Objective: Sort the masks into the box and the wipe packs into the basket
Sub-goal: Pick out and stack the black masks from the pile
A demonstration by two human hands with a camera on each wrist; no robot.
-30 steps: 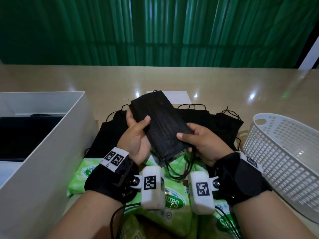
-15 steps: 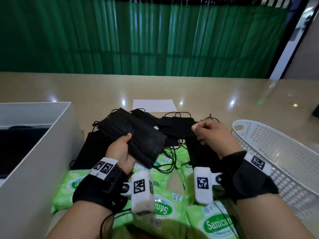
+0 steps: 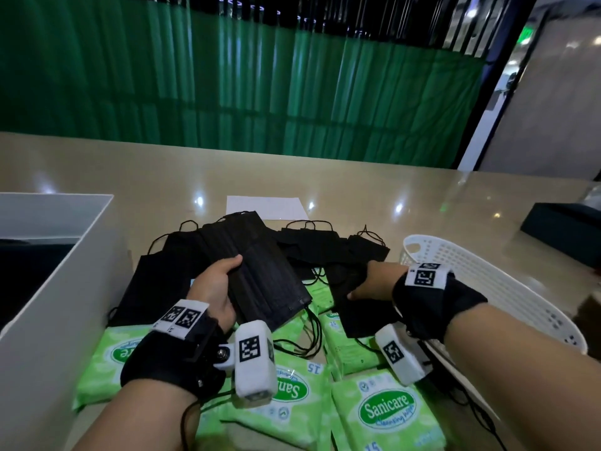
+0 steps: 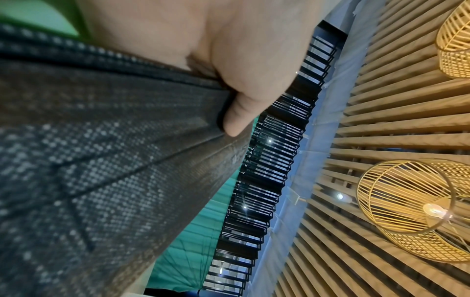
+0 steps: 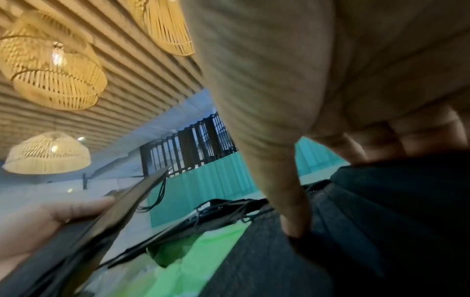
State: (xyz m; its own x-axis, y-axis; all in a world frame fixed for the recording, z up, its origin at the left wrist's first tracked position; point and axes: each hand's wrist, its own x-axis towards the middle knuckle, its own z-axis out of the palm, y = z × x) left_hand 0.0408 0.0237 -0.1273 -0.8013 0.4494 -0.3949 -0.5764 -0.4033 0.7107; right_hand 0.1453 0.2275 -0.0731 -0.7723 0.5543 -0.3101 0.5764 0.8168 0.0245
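Observation:
My left hand (image 3: pixel 216 288) grips a stack of black masks (image 3: pixel 260 278) above the pile, its thumb (image 4: pixel 241 112) lying over the stack's (image 4: pixel 101 160) edge. My right hand (image 3: pixel 374 284) reaches down into the pile and pinches another black mask (image 3: pixel 354 310); the thumb (image 5: pixel 287 201) presses on this mask (image 5: pixel 356 231). More black masks (image 3: pixel 312 242) lie behind. Several green wipe packs (image 3: pixel 387 411) lie below both wrists. The white box (image 3: pixel 65 288) stands at the left, the white basket (image 3: pixel 487 288) at the right.
A white sheet of paper (image 3: pixel 265 206) lies behind the masks on the beige table (image 3: pixel 422 203). A dark box (image 3: pixel 562 232) sits at the far right. Dark contents show inside the white box. A green curtain closes off the back.
My right hand let go of the stack, moved right and down, and took hold of another mask in the pile. The left hand kept the stack and shifted a little left.

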